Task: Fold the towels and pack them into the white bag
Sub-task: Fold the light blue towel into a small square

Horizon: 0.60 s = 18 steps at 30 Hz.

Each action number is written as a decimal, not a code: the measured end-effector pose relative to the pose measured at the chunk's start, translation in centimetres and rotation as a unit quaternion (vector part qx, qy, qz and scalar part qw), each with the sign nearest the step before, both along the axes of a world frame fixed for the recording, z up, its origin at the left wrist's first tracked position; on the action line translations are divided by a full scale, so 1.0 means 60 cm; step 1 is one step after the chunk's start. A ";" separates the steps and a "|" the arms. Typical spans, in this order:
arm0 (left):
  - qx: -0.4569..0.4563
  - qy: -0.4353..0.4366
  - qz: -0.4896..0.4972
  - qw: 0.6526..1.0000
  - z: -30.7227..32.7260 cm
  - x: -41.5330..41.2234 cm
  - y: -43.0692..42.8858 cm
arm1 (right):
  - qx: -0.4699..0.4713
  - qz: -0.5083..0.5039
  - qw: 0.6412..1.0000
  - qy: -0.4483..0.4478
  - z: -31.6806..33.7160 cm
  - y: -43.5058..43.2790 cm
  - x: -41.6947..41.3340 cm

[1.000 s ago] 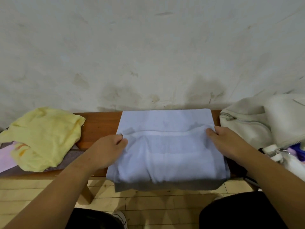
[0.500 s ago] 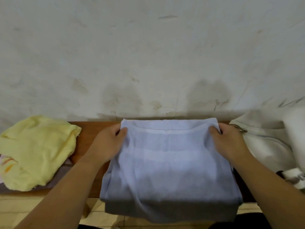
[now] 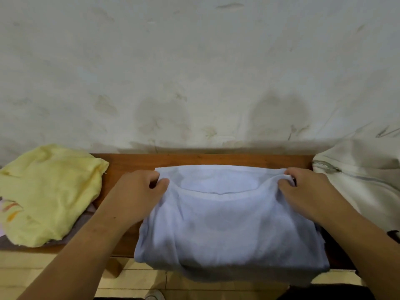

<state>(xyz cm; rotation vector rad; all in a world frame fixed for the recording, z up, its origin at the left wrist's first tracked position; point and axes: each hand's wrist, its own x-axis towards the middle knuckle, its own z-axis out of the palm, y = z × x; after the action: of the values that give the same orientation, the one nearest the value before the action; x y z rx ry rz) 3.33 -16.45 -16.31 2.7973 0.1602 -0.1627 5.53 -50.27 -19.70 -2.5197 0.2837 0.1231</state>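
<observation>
A light blue towel point(image 3: 227, 226) lies folded on the wooden bench point(image 3: 194, 160), its near part hanging over the front edge. My left hand point(image 3: 140, 191) pinches the upper layer at its far left corner. My right hand point(image 3: 307, 191) pinches the same layer at the far right corner. The edge between them sags in a curve. The white bag point(image 3: 363, 176) with a zipper sits at the right end of the bench, touching my right hand's side. A crumpled yellow towel point(image 3: 47, 191) lies at the left end.
A stained white wall point(image 3: 194, 72) rises right behind the bench. Under the yellow towel lie a grey cloth point(image 3: 71, 234) and a pink patterned one point(image 3: 4, 211). Pale floor tiles point(image 3: 43, 276) show below the bench edge.
Both hands carried the towel's upper layer from the middle toward the far edge. The camera view shifted, so the bag's lower contents left the frame.
</observation>
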 end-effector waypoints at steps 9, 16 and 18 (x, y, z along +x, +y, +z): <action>-0.065 -0.056 0.033 0.996 -0.046 0.048 0.012 | 0.019 0.004 1.000 -0.008 -0.001 -0.019 -0.006; -0.068 -0.075 0.098 0.990 -0.063 0.066 0.016 | 0.031 -0.048 0.998 -0.021 -0.010 -0.028 0.007; -0.064 -0.068 0.081 0.992 -0.064 0.066 0.016 | 0.034 -0.052 0.998 -0.024 -0.011 -0.028 0.006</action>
<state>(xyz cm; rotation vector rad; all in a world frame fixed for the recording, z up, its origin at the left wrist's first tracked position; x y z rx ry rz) 7.27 -15.50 -20.15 2.6423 0.3305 0.0539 5.89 -51.93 -20.38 -2.4312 0.3840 0.0315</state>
